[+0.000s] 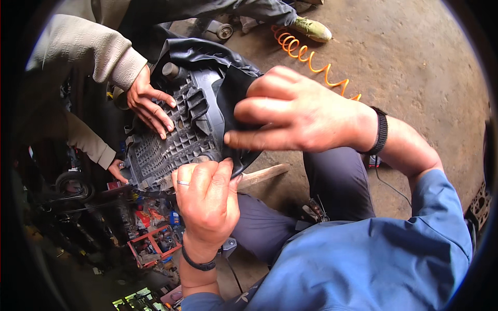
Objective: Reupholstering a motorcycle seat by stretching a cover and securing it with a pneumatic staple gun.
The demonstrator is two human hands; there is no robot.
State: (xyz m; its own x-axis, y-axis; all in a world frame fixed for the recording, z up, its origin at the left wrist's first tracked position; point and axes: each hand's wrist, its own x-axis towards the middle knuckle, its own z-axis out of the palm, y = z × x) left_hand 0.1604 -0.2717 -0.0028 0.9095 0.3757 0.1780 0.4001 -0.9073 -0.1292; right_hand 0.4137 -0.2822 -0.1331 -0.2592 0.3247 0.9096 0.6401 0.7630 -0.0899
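A black motorbike seat [171, 147] lies bottom up, its ribbed plastic base facing me. Glossy black seat cover [236, 96] material wraps around its far and right edges. My left hand [207, 194], wearing a ring and a dark wristband, is closed at the near edge of the base, thumb and fingers pinching the cover there. Slightly blurred, my right hand [295, 111] has its fingers curled over the cover at the right edge; the fingertips are partly hidden. A co-worker's hand [149, 101] presses flat on the base, and their other hand [117, 170] touches its left end.
A coiled orange air hose [311, 59] lies on the concrete floor beside a co-worker's shoe [313, 29]. A wooden handle or stick [263, 175] is below the seat. At lower left stands a red tray [153, 246] with small parts, among scattered tools.
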